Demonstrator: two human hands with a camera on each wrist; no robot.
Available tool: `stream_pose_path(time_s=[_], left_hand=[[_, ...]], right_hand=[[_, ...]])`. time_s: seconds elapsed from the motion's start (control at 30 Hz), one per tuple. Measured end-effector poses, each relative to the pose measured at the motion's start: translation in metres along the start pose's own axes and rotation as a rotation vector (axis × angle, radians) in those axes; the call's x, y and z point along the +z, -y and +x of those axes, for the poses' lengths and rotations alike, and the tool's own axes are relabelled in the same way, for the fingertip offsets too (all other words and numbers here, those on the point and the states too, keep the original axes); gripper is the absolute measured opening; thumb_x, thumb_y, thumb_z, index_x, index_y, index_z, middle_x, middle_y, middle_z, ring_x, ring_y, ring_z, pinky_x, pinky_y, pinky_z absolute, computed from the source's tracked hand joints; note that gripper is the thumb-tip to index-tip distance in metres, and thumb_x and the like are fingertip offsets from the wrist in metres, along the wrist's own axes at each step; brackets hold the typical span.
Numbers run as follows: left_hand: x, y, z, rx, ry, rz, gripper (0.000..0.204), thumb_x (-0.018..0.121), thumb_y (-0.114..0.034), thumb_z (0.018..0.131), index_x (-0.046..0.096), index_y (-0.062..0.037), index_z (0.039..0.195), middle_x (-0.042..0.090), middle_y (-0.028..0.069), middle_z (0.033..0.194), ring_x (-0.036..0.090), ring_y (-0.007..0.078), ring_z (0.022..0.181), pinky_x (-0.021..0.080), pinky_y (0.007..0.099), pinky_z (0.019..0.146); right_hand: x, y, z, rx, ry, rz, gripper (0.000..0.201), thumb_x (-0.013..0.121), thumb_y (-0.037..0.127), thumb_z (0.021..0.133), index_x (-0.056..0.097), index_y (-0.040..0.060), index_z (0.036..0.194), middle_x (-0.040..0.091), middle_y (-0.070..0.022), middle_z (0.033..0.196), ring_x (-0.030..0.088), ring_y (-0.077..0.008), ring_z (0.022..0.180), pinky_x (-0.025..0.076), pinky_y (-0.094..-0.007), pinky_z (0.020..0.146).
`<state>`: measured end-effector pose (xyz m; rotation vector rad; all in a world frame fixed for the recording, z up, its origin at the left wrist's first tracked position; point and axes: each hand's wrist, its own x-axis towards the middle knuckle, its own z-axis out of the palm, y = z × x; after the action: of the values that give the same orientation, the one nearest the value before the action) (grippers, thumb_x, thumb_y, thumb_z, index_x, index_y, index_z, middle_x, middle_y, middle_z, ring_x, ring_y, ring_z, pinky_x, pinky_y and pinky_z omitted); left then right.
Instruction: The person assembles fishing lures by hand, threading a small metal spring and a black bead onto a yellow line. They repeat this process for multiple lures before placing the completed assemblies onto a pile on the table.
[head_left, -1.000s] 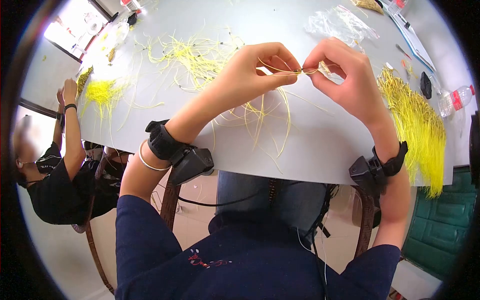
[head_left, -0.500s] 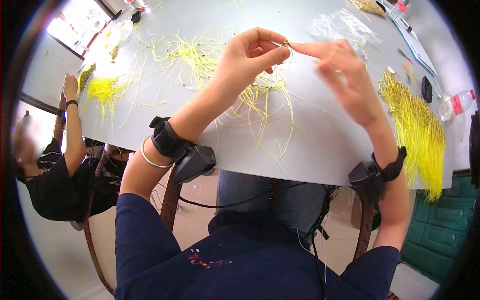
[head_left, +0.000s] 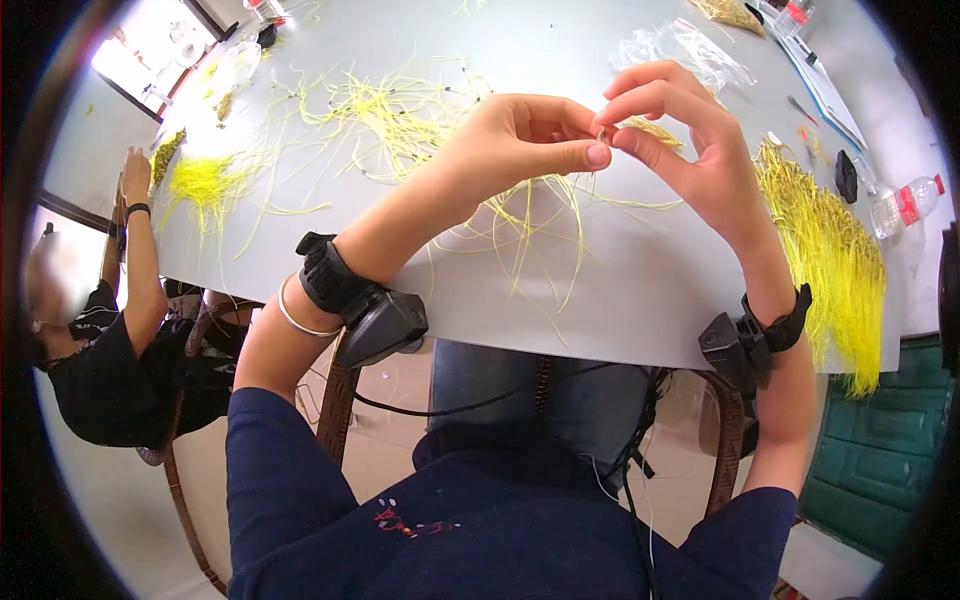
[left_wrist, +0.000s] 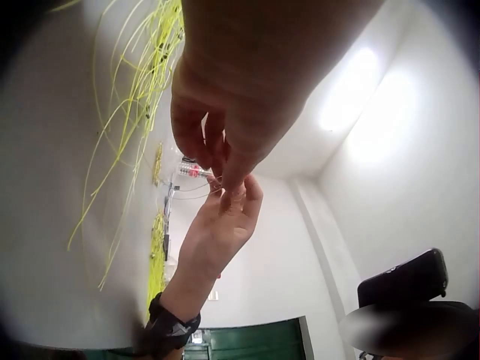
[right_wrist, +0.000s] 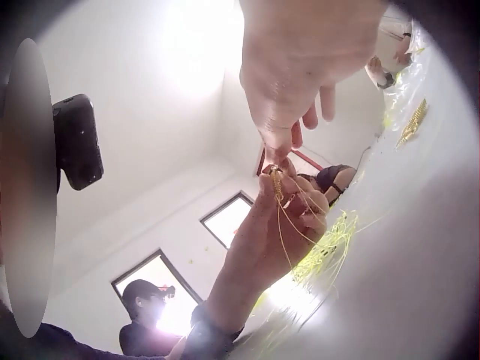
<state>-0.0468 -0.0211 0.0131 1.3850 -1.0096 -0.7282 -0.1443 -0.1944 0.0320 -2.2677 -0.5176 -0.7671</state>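
Note:
In front of me, above the table, my left hand (head_left: 530, 145) pinches a small gold coiled piece (right_wrist: 277, 184) between thumb and fingers. Thin yellow cords (right_wrist: 283, 232) hang from it across that palm. My right hand (head_left: 695, 135) meets it from the other side, thumb and index fingertip at the coil's upper end. From the left wrist, the two hands' fingertips overlap and mostly hide the piece. Loose yellow cords (head_left: 390, 115) with small dark bits lie tangled on the table behind and below my left hand.
A long bundle of yellow cords with gold tops (head_left: 825, 260) hangs over the right table edge, beside a plastic bottle (head_left: 907, 206). Clear plastic bags (head_left: 680, 52) and a gold braided piece (head_left: 652, 130) lie beyond my right hand. Another person (head_left: 110, 350) sits at the left.
My right hand drew off with its index finger extended, then came back to the piece with curved fingers. My left hand moved up and left, then back down and right, still pinching.

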Motion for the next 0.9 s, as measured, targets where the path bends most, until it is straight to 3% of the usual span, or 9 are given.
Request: stream_pose_path(time_s=[0.17, 0.27, 0.37, 0.57, 0.67, 0.73, 0.8, 0.87, 0.9], left_hand=[[0.002, -0.001, -0.002, -0.043, 0.068, -0.007, 0.03, 0.062, -0.033, 0.082, 0.062, -0.0049, 0.095, 0.06, -0.0007, 0.086, 0.051, 0.0057, 0.078, 0.04, 0.0213, 0.072], [0.001, -0.003, 0.0, 0.029, 0.091, 0.136, 0.033, 0.051, -0.037, 0.089, 0.06, -0.0059, 0.09, 0.055, -0.0038, 0.081, 0.045, 0.005, 0.076, 0.036, 0.0206, 0.069], [0.004, -0.003, -0.001, 0.19, 0.138, 0.229, 0.032, 0.036, -0.032, 0.096, 0.047, -0.0077, 0.079, 0.04, -0.0052, 0.075, 0.036, 0.0053, 0.072, 0.032, 0.0203, 0.066], [0.004, -0.004, -0.002, 0.154, 0.042, 0.216, 0.029, 0.04, -0.03, 0.094, 0.05, -0.0079, 0.078, 0.042, -0.005, 0.073, 0.034, 0.0058, 0.069, 0.031, 0.0208, 0.065], [0.0, 0.0, -0.001, 0.147, -0.058, 0.242, 0.028, 0.042, -0.029, 0.092, 0.052, -0.0078, 0.077, 0.045, -0.0044, 0.073, 0.035, 0.0058, 0.069, 0.031, 0.0214, 0.064], [-0.002, 0.004, 0.002, 0.149, -0.101, 0.248, 0.028, 0.043, -0.029, 0.091, 0.053, -0.0075, 0.076, 0.047, -0.004, 0.074, 0.036, 0.0058, 0.07, 0.031, 0.0216, 0.064], [-0.003, 0.01, 0.004, 0.159, -0.229, 0.229, 0.028, 0.047, -0.029, 0.088, 0.06, -0.0061, 0.078, 0.043, -0.0019, 0.062, 0.033, 0.0068, 0.056, 0.031, 0.0238, 0.053], [-0.004, 0.013, 0.005, 0.14, -0.259, 0.223, 0.028, 0.048, -0.028, 0.088, 0.06, -0.0056, 0.079, 0.042, -0.0024, 0.061, 0.032, 0.0064, 0.054, 0.03, 0.0239, 0.051], [-0.004, 0.014, 0.005, 0.122, -0.291, 0.223, 0.027, 0.049, -0.028, 0.087, 0.061, -0.0052, 0.079, 0.041, -0.0029, 0.06, 0.031, 0.006, 0.053, 0.029, 0.024, 0.049]], right_hand=[[-0.004, -0.002, -0.001, 0.028, 0.062, 0.109, 0.006, 0.064, 0.008, 0.076, 0.059, 0.0091, 0.08, 0.058, -0.0003, 0.09, 0.052, -0.0124, 0.085, 0.04, -0.0251, 0.074], [-0.006, -0.001, 0.0, 0.129, 0.057, 0.298, 0.005, 0.059, 0.008, 0.081, 0.056, 0.0062, 0.084, 0.057, -0.0012, 0.091, 0.052, -0.01, 0.084, 0.04, -0.0243, 0.075], [-0.012, 0.0, 0.001, 0.241, -0.01, 0.434, 0.006, 0.055, 0.008, 0.085, 0.054, 0.0037, 0.089, 0.057, -0.0019, 0.092, 0.051, -0.0082, 0.085, 0.039, -0.0229, 0.076], [-0.034, -0.019, 0.007, 0.24, -0.263, 0.306, 0.01, 0.054, 0.011, 0.087, 0.055, 0.0035, 0.094, 0.056, -0.0031, 0.092, 0.05, -0.0077, 0.083, 0.038, -0.0185, 0.072], [-0.061, -0.035, 0.014, 0.33, -0.602, 0.279, 0.019, 0.055, 0.015, 0.087, 0.058, 0.0023, 0.1, 0.058, -0.0033, 0.091, 0.051, -0.0078, 0.083, 0.039, -0.0199, 0.072], [-0.075, -0.024, 0.02, 0.357, -0.719, 0.191, 0.02, 0.055, 0.016, 0.087, 0.058, 0.0016, 0.101, 0.058, -0.0045, 0.092, 0.052, -0.008, 0.084, 0.04, -0.0207, 0.074], [-0.088, -0.018, 0.023, 0.342, -0.698, 0.134, 0.022, 0.055, 0.016, 0.087, 0.058, 0.0015, 0.103, 0.058, -0.0051, 0.093, 0.053, -0.0085, 0.086, 0.04, -0.0208, 0.076], [-0.103, -0.012, 0.023, 0.327, -0.682, 0.073, 0.023, 0.055, 0.017, 0.087, 0.057, 0.0015, 0.104, 0.058, -0.0057, 0.093, 0.053, -0.009, 0.087, 0.04, -0.021, 0.078], [-0.111, -0.008, 0.022, 0.311, -0.574, 0.083, 0.024, 0.055, 0.016, 0.087, 0.057, 0.0012, 0.106, 0.058, -0.0059, 0.094, 0.053, -0.0091, 0.089, 0.04, -0.0208, 0.08]])
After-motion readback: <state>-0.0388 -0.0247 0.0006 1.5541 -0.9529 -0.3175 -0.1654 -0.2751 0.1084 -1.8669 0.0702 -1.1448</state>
